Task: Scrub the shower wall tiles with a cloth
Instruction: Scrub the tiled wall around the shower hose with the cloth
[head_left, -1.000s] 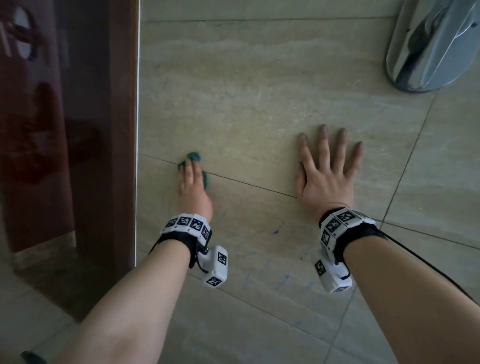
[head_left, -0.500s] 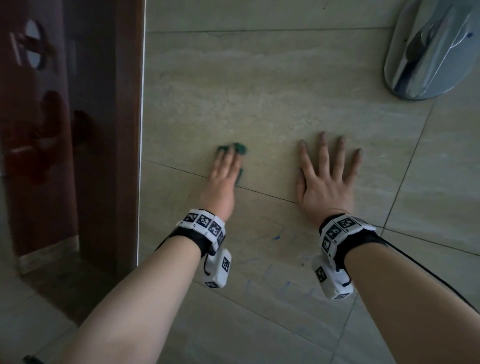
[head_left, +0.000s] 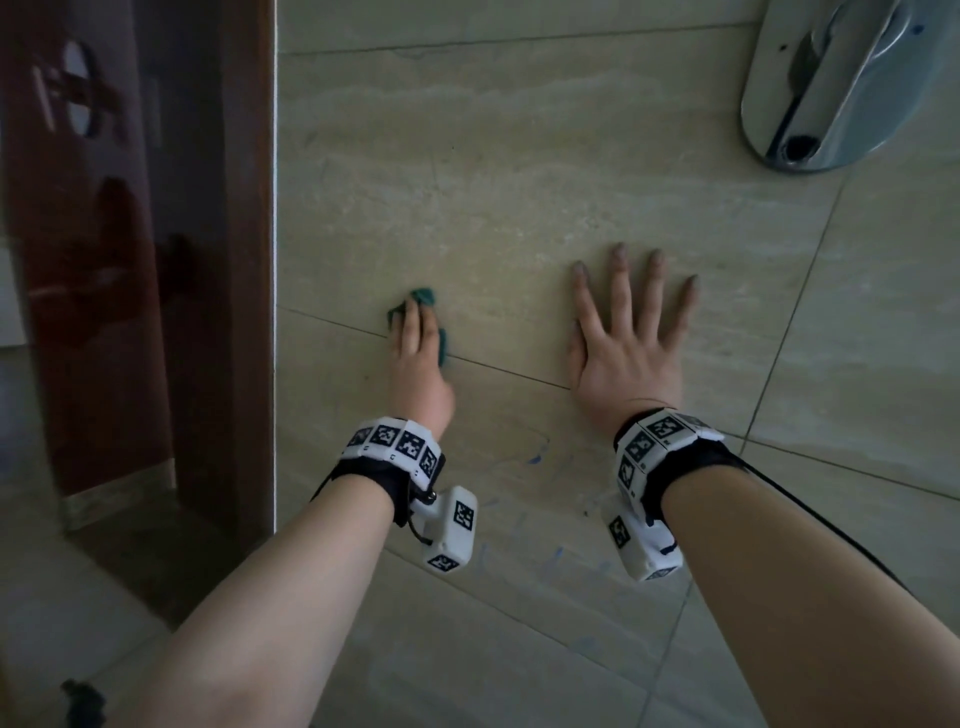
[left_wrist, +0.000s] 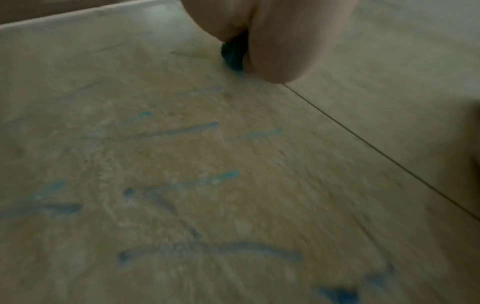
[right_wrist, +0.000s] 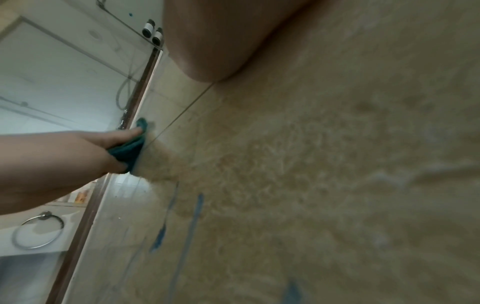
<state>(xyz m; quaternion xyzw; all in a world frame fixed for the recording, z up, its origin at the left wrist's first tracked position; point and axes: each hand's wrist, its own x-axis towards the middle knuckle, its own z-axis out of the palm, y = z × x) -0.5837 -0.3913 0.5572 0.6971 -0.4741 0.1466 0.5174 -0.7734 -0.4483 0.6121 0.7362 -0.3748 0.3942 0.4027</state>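
Note:
A small green cloth (head_left: 426, 296) lies against the beige wall tiles (head_left: 493, 182), over a grout line. My left hand (head_left: 415, 332) presses it to the wall, fingers stretched over it. In the right wrist view the cloth (right_wrist: 127, 152) sits between the fingers and thumb of the left hand (right_wrist: 78, 156). The left wrist view shows only a bit of cloth (left_wrist: 232, 55) under the palm. My right hand (head_left: 623, 332) lies flat and spread on the tile to the right, holding nothing. Blue marks (left_wrist: 192, 128) streak the tile below the hands.
A chrome shower fitting (head_left: 831, 88) is mounted at the upper right. A brown frame (head_left: 244, 260) and glossy dark panel border the tiles on the left. Beyond the glass hangs a towel ring (right_wrist: 39, 230). More blue streaks (head_left: 535, 460) lie between the wrists.
My left hand slid the cloth rightward along the grout line, then back to the left. The right hand has stayed planted on the tile.

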